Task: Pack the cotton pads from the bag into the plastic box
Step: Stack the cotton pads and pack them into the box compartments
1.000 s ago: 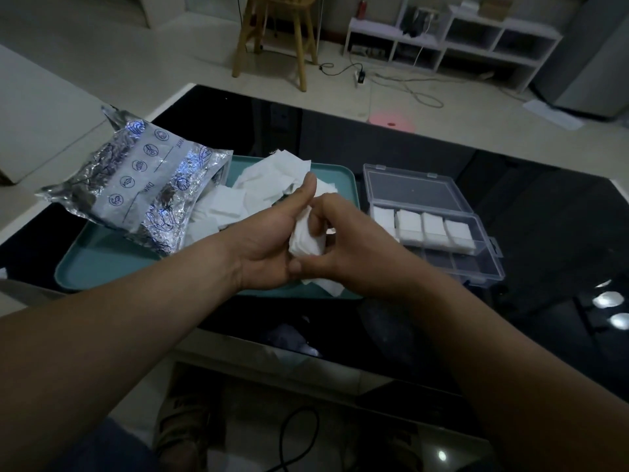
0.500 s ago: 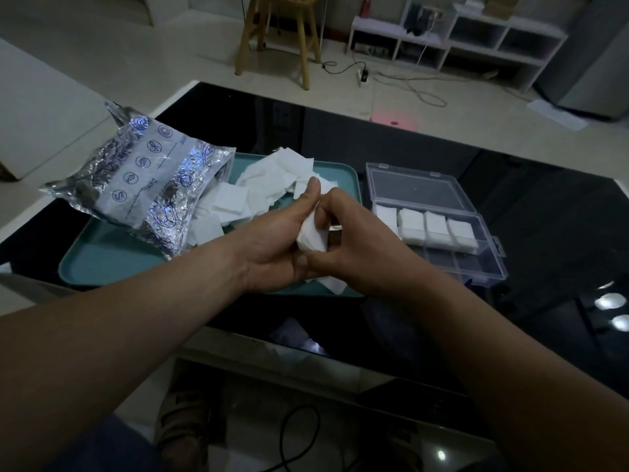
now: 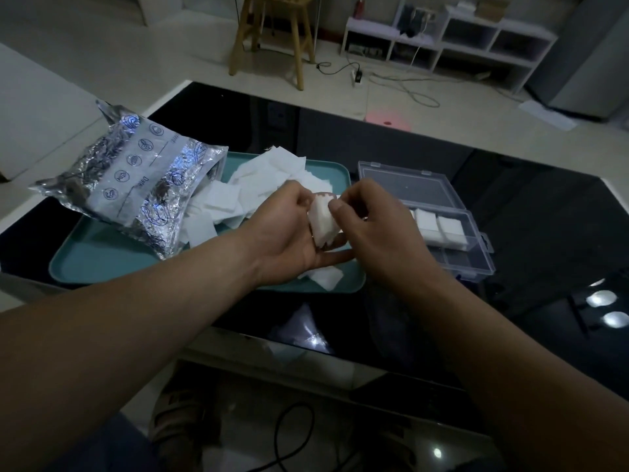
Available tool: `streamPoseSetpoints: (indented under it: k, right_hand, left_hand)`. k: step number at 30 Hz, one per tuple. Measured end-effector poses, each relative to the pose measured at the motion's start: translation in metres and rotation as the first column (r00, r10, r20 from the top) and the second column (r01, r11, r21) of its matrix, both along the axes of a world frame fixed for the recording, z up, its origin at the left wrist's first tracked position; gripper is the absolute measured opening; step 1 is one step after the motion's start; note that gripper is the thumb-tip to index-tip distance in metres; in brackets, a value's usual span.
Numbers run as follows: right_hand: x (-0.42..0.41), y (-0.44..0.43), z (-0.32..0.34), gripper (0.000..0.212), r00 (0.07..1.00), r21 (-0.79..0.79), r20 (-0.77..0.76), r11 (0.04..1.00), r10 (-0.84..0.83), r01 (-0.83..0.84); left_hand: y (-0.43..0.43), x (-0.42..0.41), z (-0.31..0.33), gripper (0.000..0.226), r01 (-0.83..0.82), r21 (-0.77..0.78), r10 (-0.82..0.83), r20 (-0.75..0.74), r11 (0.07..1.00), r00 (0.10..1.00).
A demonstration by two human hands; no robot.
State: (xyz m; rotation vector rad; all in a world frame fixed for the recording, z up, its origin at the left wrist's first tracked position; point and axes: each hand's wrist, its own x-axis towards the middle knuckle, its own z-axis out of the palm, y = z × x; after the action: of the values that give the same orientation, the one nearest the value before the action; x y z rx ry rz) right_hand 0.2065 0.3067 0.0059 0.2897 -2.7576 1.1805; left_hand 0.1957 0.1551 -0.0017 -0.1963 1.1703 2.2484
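"So, how will the stack of cotton pads (image 3: 323, 221) handle?"

"Very light and soft, I judge. The sheets are thin and loose on one another, so the stack will fan out or shed a pad if it is held by one corner. It gives under pressure too, which should help it go into a tight compartment."

"Where should one take hold?"

"Across the two broad faces, squeezing the pile flat, with a finger under the lower edge. That is about how it is held now: the left hand (image 3: 289, 233) cups it from behind and below with curled fingers, and the right hand (image 3: 374, 229) pinches it, thumb on the near face."

"Where is it, exactly?"

"In the air over the right end of the teal tray (image 3: 95, 264), just left of the plastic box (image 3: 473, 264) on the dark worktop (image 3: 527, 233)."

"And how does it look?"

"White, squarish, with a ragged top edge where the sheets are not aligned. More loose pads (image 3: 258, 185) spill from the silver bag (image 3: 136, 185) onto the tray. The open box holds white pads in its back row; the front row looks empty."
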Motion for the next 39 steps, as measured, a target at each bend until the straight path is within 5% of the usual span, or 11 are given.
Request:
streamPoseSetpoints:
  k: [8, 13, 16, 20, 23, 26, 39]
  right_hand:
    - [0.006, 0.015, 0.008, 0.019, 0.997, 0.041, 0.013, 0.996, -0.076, 0.075]
    - [-0.002, 0.042, 0.011, 0.011, 0.986, 0.007, 0.043, 0.987, -0.161, 0.16]
    - [-0.012, 0.071, 0.017, 0.012, 0.958, -0.142, 0.124, 0.951, -0.258, 0.274]
    - [-0.019, 0.105, 0.009, 0.016, 0.916, -0.141, 0.223, 0.919, -0.334, 0.369]
    - [-0.024, 0.115, -0.008, 0.015, 0.9, -0.06, 0.305, 0.937, -0.311, 0.344]
    - [-0.026, 0.12, -0.016, 0.013, 0.89, 0.044, 0.33, 0.947, -0.315, 0.319]
    - [-0.033, 0.115, -0.036, 0.008, 0.856, 0.373, 0.325, 0.886, -0.403, 0.276]
  left_hand:
    - [0.032, -0.001, -0.001, 0.038, -0.18, -0.08, 0.17, -0.117, 0.98, 0.978]
    - [0.058, 0.001, 0.006, 0.037, -0.164, -0.225, 0.105, -0.25, 0.96, 0.962]
    - [0.063, -0.008, 0.003, 0.041, -0.245, -0.514, -0.008, -0.44, 0.822, 0.898]
    - [0.061, -0.012, -0.013, 0.034, -0.353, -0.809, -0.463, -0.567, 0.47, 0.681]
    - [0.065, -0.008, -0.032, 0.03, -0.459, -0.85, -0.731, -0.483, 0.258, 0.483]
    - [0.067, -0.008, -0.044, 0.024, -0.571, -0.813, -0.833, -0.392, 0.114, 0.391]
    - [0.071, -0.011, -0.048, 0.027, -0.603, -0.795, -0.859, -0.349, 0.06, 0.375]
